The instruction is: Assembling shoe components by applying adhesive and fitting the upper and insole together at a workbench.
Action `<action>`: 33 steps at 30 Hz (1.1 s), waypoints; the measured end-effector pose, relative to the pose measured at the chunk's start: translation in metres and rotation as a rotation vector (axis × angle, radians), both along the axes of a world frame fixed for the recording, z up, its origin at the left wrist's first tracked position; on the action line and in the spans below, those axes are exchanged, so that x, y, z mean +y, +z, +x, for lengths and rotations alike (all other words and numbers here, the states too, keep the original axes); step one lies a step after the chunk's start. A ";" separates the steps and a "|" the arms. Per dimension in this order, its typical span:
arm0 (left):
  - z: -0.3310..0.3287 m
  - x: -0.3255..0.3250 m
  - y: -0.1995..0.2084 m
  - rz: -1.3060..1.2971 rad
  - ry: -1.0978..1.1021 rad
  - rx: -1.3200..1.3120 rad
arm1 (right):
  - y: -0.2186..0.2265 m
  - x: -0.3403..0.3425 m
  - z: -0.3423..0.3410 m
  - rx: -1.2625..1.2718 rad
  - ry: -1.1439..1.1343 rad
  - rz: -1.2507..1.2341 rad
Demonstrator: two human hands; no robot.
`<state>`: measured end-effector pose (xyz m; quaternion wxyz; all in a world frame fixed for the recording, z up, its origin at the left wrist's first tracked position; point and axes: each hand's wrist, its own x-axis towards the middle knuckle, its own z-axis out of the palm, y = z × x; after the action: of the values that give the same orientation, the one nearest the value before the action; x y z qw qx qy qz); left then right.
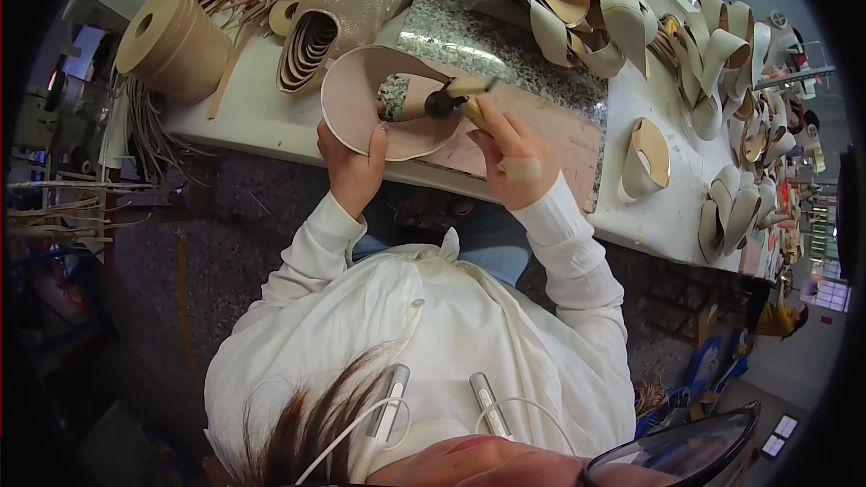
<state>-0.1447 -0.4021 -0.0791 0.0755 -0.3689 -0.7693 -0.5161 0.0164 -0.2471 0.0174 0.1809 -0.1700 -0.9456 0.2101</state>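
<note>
A curved, pale pink leather shoe-upper piece with a lighter bound edge (356, 99) is held up over the near edge of the white worktop (262, 117), pinched at its lower left rim by the left hand (354, 167), whose fingers are closed on it. From that hand the piece lies at about twelve o'clock, its open inner face turned toward three o'clock. The right hand (512, 162) is clamped around a small hammer with a pale wooden handle and a dark round head (456, 95). The hammer's long axis runs from four o'clock to ten o'clock, with the head at the ten o'clock end, touching or just beside the piece's inner fold. A speckled grey stone slab (505, 63) lies underneath; the right hand is nearer to it.
</note>
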 end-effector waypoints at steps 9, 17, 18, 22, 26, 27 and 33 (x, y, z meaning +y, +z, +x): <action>-0.015 -0.016 0.000 0.108 0.050 -0.474 | -0.004 -0.009 -0.008 -0.074 0.018 -0.012; -0.015 -0.022 0.005 0.630 0.055 -0.707 | -0.012 -0.003 -0.003 0.081 0.244 -0.415; -0.025 -0.028 0.020 0.913 -0.094 -0.877 | -0.002 -0.005 0.008 0.095 0.265 -0.528; -0.057 -0.087 0.106 0.999 -0.084 -0.976 | 0.011 -0.005 0.082 0.112 0.157 -0.993; -0.068 -0.123 0.130 0.767 0.085 -0.681 | -0.015 -0.006 0.140 0.525 -0.151 -1.107; -0.062 -0.106 0.138 0.616 0.165 -0.536 | -0.016 -0.006 0.149 0.581 -0.263 -1.108; -0.064 -0.008 0.080 0.162 0.082 -0.376 | -0.013 0.004 0.192 0.670 -0.590 -0.908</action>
<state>-0.2088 -0.4102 0.0014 -0.0191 -0.2272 -0.7402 -0.6326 0.2080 -0.2435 0.0041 0.4272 -0.4082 -0.5679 0.5730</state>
